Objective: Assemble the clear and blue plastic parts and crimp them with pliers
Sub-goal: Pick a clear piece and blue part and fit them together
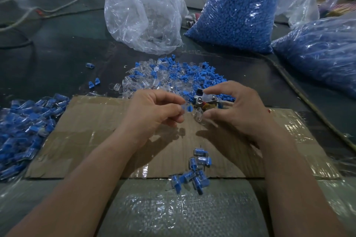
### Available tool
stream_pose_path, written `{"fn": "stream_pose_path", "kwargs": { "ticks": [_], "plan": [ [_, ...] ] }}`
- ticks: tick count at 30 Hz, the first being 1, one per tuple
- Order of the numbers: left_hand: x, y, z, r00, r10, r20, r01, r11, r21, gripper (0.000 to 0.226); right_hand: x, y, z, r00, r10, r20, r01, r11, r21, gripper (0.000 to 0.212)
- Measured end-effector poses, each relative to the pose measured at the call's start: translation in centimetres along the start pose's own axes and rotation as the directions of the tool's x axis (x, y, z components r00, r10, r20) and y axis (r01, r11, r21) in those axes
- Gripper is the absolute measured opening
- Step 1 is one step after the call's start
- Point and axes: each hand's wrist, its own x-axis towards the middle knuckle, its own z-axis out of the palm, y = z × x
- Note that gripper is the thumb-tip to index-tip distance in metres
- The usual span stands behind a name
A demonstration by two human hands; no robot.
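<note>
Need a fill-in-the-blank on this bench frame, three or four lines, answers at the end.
1. The left hand pinches the blue plastic part, the right hand the ___ one.
2. Both hands work over a taped sheet made of ___.
3. The large pile of assembled pieces lies on the person's ___ side.
4. The upright full bag behind the loose parts holds ___ pieces.
Answers: clear; cardboard; left; blue.
</note>
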Motion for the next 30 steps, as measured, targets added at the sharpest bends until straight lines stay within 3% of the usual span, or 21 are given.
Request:
{"fn": "stream_pose_path", "kwargs": {
  "ticks": [3,10,13,16,21,25,28,30],
  "plan": [
    [-0.1,0.1,0.1,1.0,-0.013,0.005,0.013,1.0,0.014,0.016,-0.4,-1.1,1.2,0.993,-0.1,0.068,0.087,0.98,0.177,0.039],
    [0.0,0.1,0.0,1.0,-0.031,-0.005,0.031,0.999,0.043,0.016,-0.4,-1.7,2.3,0.979,-0.203,0.034,0.187,0.945,0.268,0.037],
    [0.0,0.1,-0.1,0.998,-0.063,0.026,0.063,0.998,0.01,0.016,-0.5,-1.8,1.9,0.974,-0.205,0.101,0.169,0.943,0.285,0.036],
    [-0.1,0.0,-0.3,0.992,-0.082,0.1,0.077,0.996,0.055,0.017,-0.7,-1.5,1.0,0.977,-0.161,0.141,0.122,0.96,0.25,0.038],
    [-0.5,0.0,-0.3,0.915,-0.129,0.383,0.057,0.979,0.195,0.018,-0.1,-0.5,0.4,0.995,-0.017,-0.102,0.027,0.995,0.098,0.026],
    [-0.9,0.1,-0.1,0.832,-0.139,0.537,0.026,0.977,0.212,0.009,0.3,0.1,0.7,0.989,0.021,-0.149,-0.021,1.0,0.004,0.015],
    [-0.7,0.2,0.1,0.881,-0.104,0.462,0.016,0.982,0.189,0.008,0.5,0.3,1.1,0.988,0.032,-0.149,-0.043,0.997,-0.068,0.01],
    [-0.2,-0.3,0.2,0.969,-0.004,0.246,-0.07,0.954,0.291,0.012,0.6,0.4,1.4,0.988,0.031,-0.151,-0.047,0.993,-0.104,0.011]
  ]
}}
